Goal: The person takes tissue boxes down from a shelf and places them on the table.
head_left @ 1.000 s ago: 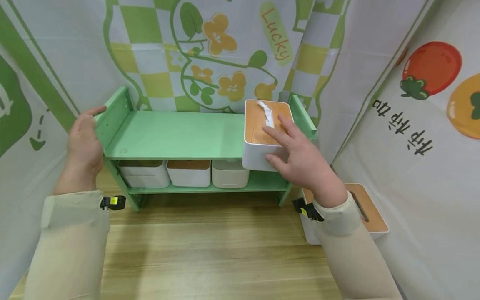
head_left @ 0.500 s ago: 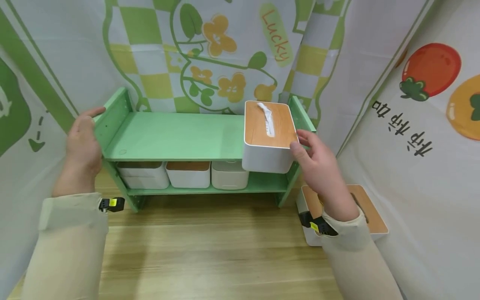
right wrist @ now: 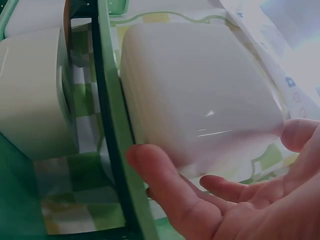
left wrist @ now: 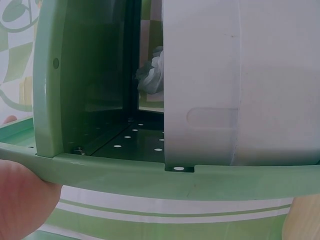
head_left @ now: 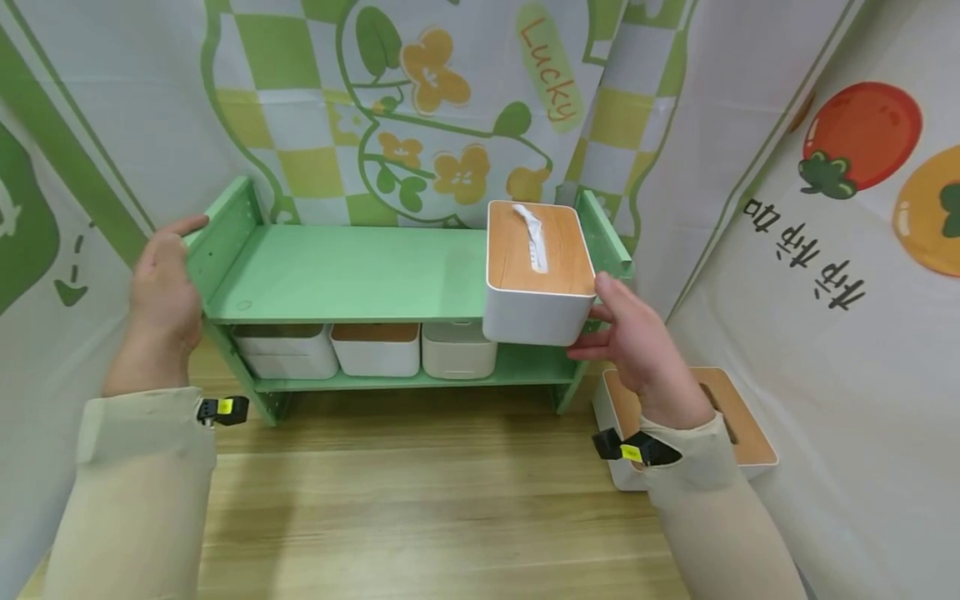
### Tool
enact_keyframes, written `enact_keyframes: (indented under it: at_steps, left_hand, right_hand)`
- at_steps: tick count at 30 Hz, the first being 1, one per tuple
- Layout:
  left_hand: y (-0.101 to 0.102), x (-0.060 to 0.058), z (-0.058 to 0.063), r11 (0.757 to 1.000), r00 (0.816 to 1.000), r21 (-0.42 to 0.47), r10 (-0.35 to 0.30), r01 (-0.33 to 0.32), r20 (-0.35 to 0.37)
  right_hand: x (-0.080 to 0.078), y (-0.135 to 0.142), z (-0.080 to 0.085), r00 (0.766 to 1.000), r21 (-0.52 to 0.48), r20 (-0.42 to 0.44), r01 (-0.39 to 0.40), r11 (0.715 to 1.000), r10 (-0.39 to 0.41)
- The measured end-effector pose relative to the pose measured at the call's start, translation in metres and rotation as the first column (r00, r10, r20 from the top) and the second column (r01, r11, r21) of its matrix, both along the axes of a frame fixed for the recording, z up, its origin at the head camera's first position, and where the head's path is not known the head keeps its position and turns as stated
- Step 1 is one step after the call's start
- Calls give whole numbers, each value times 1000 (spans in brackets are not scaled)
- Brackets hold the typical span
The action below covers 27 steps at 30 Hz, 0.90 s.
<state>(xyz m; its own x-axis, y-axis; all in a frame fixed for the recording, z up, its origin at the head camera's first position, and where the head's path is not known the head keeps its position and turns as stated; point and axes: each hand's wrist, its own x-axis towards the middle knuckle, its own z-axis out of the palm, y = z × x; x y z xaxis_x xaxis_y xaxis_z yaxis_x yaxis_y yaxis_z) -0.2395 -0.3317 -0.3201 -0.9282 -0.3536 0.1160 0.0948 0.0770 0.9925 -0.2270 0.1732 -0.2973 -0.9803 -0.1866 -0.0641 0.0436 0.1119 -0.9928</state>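
Observation:
A green two-tier shelf stands ahead. My left hand grips its left side panel near the top, one finger lying over the edge. A white tissue box with a wood-look lid sits at the right end of the upper tier, its front jutting past the board. From its lid slot sticks a white tissue. My right hand is at the box's front right corner, thumb by the lid edge and fingers extended low along the side. In the right wrist view the thumb touches the white box.
The lower tier holds a white box at left, a white box with a wood-look top and a cream box. A larger wood-lidded box stands on the wooden floor at right. Printed fabric encloses the space.
My right hand has moved from over the lid to the box's right side, then its fingers dropped lower along the corner. The box has barely shifted. My left hand stays on the panel.

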Motion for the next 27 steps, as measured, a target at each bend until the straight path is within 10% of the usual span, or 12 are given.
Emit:
enact_keyframes:
  at_steps: [27]
  left_hand:
    - [0,1,0,999,1000,-51,-11,12,19]
  right_hand:
    - [-7,9,-10,994,-141,76,-66,988,77]
